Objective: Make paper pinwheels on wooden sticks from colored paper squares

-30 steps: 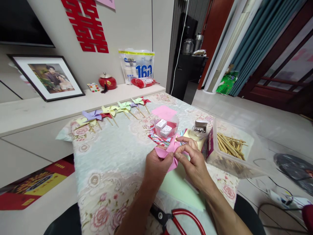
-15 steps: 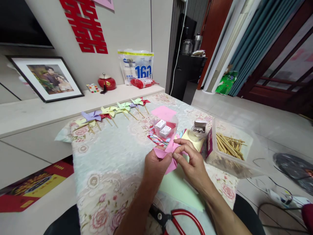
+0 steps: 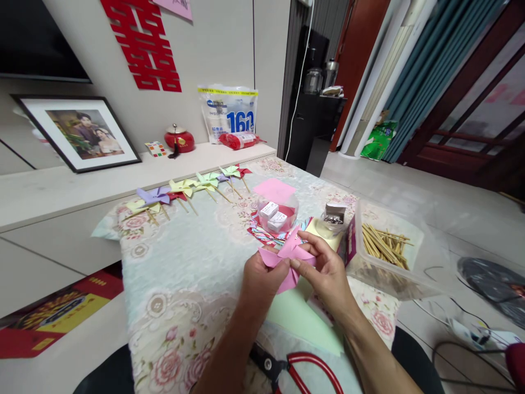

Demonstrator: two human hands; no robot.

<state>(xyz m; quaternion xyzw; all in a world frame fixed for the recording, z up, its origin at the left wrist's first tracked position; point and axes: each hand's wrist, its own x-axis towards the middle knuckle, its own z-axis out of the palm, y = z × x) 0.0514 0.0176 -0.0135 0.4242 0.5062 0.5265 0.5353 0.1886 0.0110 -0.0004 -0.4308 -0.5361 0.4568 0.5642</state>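
The left hand (image 3: 258,276) pinches the near left edge of a pink paper pinwheel (image 3: 287,260), held just above the tabletop (image 3: 192,262) in front of the person. The right hand (image 3: 328,273) closes thumb and forefinger on the folded points gathered at its middle. To do this step well, the points probably need to stay stacked squarely on the centre, pressed lightly so the blades keep their curl, while the left hand steadies the sheet without creasing it.

Behind the pinwheel, a clear round tub (image 3: 278,214) holds two small white boxes, with a pink sheet (image 3: 274,189) lying across its top. To its right, a small open box (image 3: 335,214) shows something metallic, too small to identify. Furthest right, a clear plastic bin (image 3: 389,257) holds a loose heap of thin wooden sticks (image 3: 383,245), lying flat inside.
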